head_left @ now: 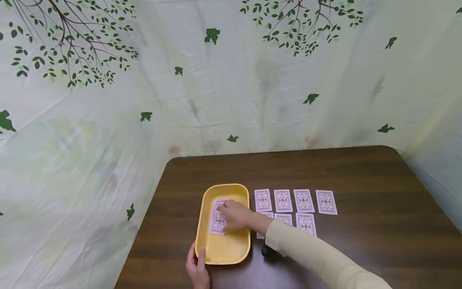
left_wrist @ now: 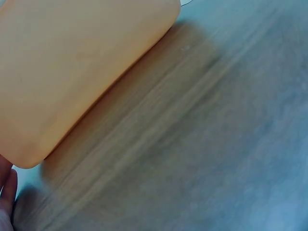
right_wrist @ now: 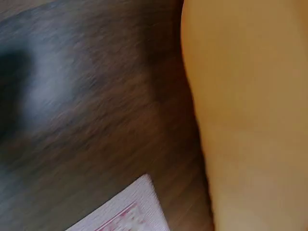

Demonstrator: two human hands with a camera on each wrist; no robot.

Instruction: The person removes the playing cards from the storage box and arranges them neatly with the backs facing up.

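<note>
**Cards (head_left: 216, 226) in a tray (head_left: 234, 249)**

Near left edge of desk (head_left: 379, 237), grips tray's near-left corner with left hand (head_left: 198, 271); bends right hand (head_left: 236, 216) over cards inside, cannot tell whether pinching. Apparently mid-transfer between tray and rows (head_left: 304, 200) alongside; probably calls next for fingertip control.

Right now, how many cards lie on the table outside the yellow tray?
7 visible, all right of the tray: four cards in the far row, three cards in the near row. The right sleeve may hide others.
</note>
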